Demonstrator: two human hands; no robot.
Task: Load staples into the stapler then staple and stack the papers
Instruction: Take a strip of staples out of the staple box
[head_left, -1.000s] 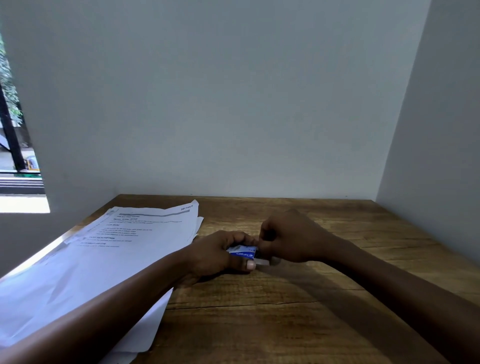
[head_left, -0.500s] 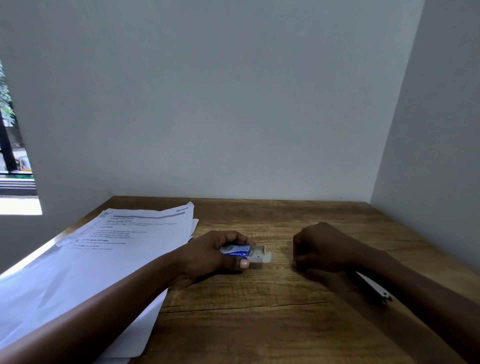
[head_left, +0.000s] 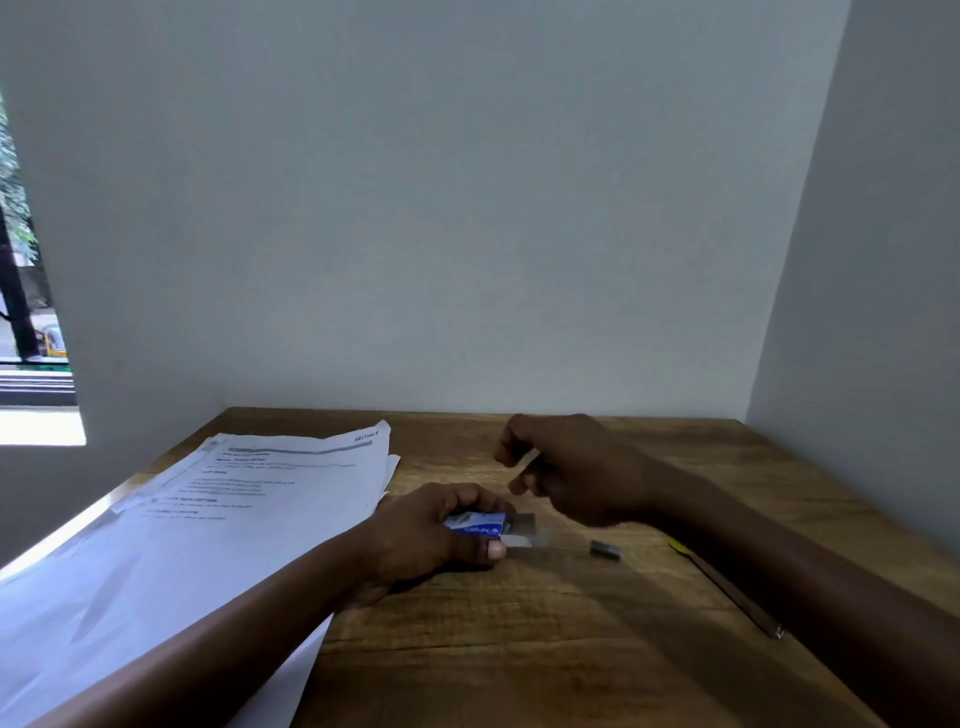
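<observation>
- A small blue-and-white cardboard staple box (head_left: 475, 523) is being held down on the brown wooden table (head_left: 519, 649) by the left hand (head_left: 431, 530), its fingers curled over the top and the thumb pressed along the near side.
- The box's pale inner tray (head_left: 522, 535) is being shown slid out to the right, so the box is judged to be already open.
- The right hand (head_left: 566, 467) is being held raised above the table just beyond the tray, with a thin pale strip (head_left: 530, 460), probably a stick of staples, being pinched between thumb and forefinger; blur keeps this from being certain.
- A small dark grey piece (head_left: 605, 550) is lying on the table just right of the tray; what it is cannot be told.
- A long slim object with a yellow end (head_left: 727, 592), possibly the opened stapler, is lying beside the right forearm and is mostly hidden by it.
- A loose pile of white printed papers (head_left: 234, 499) is lying on the left of the table, partly under the left forearm, and no staple is being seen in it.
- The task is judged to be in its early part: staples are being taken out, while loading, stapling and stacking are all being left to do.
</observation>
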